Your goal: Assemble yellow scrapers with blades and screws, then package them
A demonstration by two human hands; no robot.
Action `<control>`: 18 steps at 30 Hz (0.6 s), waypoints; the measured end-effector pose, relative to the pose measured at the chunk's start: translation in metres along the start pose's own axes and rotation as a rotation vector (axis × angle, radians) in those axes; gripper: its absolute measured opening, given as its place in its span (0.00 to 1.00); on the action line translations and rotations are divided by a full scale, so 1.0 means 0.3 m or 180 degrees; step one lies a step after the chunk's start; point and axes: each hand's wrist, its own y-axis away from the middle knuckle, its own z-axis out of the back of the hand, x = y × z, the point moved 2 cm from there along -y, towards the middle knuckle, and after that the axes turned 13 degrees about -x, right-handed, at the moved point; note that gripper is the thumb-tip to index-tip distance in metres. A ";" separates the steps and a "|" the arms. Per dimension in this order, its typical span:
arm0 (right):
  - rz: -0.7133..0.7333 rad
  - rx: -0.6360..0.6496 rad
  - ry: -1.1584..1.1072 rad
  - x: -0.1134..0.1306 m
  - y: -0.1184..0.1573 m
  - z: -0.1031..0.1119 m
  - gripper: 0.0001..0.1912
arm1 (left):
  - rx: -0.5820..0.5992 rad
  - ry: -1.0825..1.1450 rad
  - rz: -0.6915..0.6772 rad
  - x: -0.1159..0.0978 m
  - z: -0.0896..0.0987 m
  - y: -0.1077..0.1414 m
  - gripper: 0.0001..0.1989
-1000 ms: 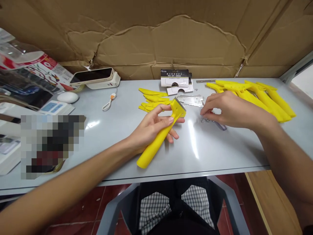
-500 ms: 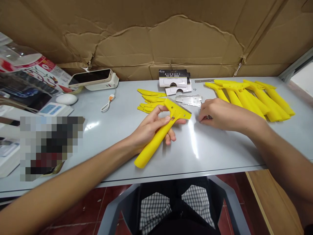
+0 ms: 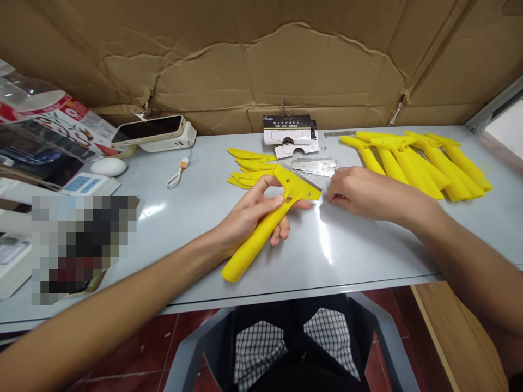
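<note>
While the left hand (image 3: pixel 247 213) holds a scraper (image 3: pixel 245 255), steel blades (image 3: pixel 314 166) lie beyond.

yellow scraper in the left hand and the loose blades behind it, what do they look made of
The yellow scraper in the left hand looks like moulded plastic: opaque, evenly coloured, with a soft sheen and a rounded handle. The loose blades look like thin steel, with a bright metallic shine and flat sheet form, though the exact metal can't be told from the look.
</note>
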 end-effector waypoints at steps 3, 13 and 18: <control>0.0029 -0.0030 0.0065 -0.007 -0.003 0.002 0.12 | 0.0032 0.0066 0.0102 0.001 -0.002 0.002 0.19; 0.0541 -0.1601 -0.1274 0.065 0.002 0.056 0.06 | 0.0343 0.0093 0.0320 0.027 -0.035 0.036 0.20; 0.0313 -0.1592 -0.1735 0.090 -0.010 -0.015 0.05 | 0.0491 0.0050 0.0239 0.032 -0.039 0.038 0.19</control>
